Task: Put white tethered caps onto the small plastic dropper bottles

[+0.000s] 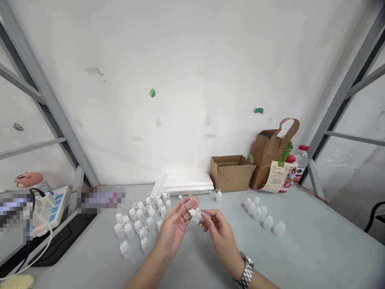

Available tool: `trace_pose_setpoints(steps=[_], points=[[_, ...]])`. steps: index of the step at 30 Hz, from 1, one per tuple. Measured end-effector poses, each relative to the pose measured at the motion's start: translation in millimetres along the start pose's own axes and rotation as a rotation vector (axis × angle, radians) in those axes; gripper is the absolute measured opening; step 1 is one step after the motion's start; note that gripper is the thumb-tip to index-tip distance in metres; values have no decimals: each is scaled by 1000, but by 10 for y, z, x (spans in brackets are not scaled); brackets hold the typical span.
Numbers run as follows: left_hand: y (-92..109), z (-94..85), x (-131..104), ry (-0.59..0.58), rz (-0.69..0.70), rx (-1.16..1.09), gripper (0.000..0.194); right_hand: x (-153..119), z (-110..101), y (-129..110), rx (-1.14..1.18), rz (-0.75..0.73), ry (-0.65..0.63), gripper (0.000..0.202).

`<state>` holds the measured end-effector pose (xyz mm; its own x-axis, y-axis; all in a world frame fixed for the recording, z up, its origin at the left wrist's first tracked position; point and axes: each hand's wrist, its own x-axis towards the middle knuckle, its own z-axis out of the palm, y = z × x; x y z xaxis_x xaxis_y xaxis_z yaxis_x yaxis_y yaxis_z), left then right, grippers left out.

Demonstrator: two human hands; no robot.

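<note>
Presently, small bottle (197, 217): between left hand (176, 224) and right hand (220, 229), above the worktop (258, 261), long axis roughly sideways, white tip (191, 211) leftward.
Right hand: thumb and fingers clamped on the bottle's body.
Left hand: fingers extended beside the tip; cannot tell whether they grip.

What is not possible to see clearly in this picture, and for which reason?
In the head view:
Small bottle: one end is covered by the right hand.
Paper slip: print too small to read.
Cardboard box: inside floor hidden by its front wall.
Yellow object: cut off by the bottom edge.
Pixelated patch: what it covers is blurred.
</note>
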<state>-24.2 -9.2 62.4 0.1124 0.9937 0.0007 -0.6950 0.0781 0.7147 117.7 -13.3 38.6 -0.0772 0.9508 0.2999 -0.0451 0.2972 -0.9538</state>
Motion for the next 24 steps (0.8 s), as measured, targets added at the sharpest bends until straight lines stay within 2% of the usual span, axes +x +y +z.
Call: trace_pose_setpoints(steps=[17, 24], points=[[-90, -10, -12, 28, 66, 158, 24, -37, -1, 29, -206, -25, -8, 27], [-96, -15, 44, 16, 15, 84, 32, 42, 9, 32, -16, 65, -5, 31]])
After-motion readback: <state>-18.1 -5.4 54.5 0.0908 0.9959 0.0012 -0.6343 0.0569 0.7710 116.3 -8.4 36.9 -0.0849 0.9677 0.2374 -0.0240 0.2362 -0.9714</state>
